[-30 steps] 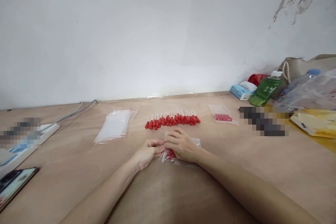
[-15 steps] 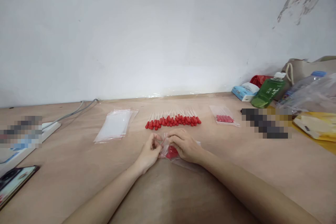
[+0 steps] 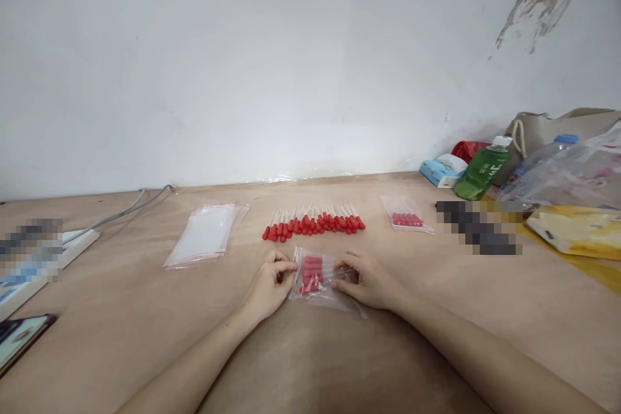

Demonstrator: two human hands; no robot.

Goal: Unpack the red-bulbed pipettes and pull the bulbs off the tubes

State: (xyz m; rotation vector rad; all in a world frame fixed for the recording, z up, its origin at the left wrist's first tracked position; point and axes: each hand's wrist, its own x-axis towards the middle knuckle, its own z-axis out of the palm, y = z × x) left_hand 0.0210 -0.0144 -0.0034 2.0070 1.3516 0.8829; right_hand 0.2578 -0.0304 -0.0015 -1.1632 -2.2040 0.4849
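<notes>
In the head view, a clear zip bag [image 3: 328, 295] lies on the table between my hands. Several droppers with red rubber bulbs [image 3: 313, 270] are inside it, stacked side by side with the bulbs toward the left. My left hand [image 3: 272, 281] pinches the bag's left edge between thumb and fingers. On the bag's right part rests my right hand [image 3: 371, 279], its thumb and fingers apart and touching the plastic. Beyond the hands lies a row of loose droppers [image 3: 315, 223], red bulbs toward me and clear tubes toward the wall.
A stack of flat zip bags [image 3: 201, 236] is at left, near a power strip [image 3: 80, 249] and a phone [image 3: 22, 339]. At right lies a filled bag of droppers [image 3: 407, 217]. Farther right are a tissue pack [image 3: 441, 171], a green bottle [image 3: 482, 171] and a yellow packet [image 3: 577, 233].
My right hand has drawn back to the right off the red bulbs, uncovering them. The bag now lies flatter, and my left hand is on its left edge. The view has shifted slightly.
</notes>
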